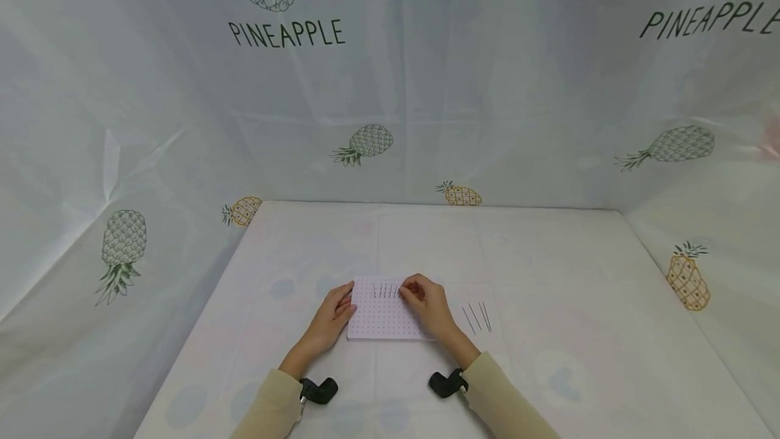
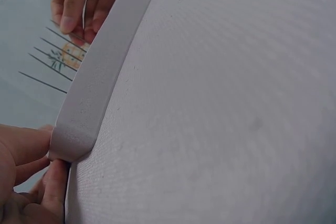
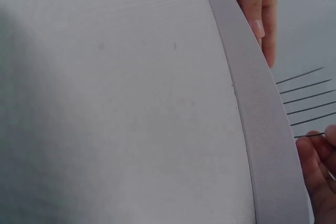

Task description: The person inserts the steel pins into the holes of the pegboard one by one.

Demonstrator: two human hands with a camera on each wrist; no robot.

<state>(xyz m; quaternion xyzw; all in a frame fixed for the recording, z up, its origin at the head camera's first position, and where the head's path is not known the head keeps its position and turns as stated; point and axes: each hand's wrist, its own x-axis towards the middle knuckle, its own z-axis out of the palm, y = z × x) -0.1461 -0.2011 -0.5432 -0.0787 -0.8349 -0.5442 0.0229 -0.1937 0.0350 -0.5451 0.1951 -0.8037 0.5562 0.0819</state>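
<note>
- So the pale dotted board (image 1: 386, 322) sits on the near part of the table (image 1: 548, 276), left hand (image 1: 330, 319) clamped on its left edge
- Right hand (image 1: 428, 303) has a pin (image 3: 310, 135) pinched, right end of an upright row of pins (image 3: 310, 97)
- Three loose pins (image 1: 475, 316) lie right of it

- From here, the right hand (image 1: 428, 303) covers the right side of the white board (image 1: 380, 332).
- Its dots (image 1: 376, 314) are too small to count.
- Both sleeves (image 1: 265, 408) leave the head view's bottom edge.
- Some rods (image 3: 308, 97) run past the right wrist view's edge.
</note>
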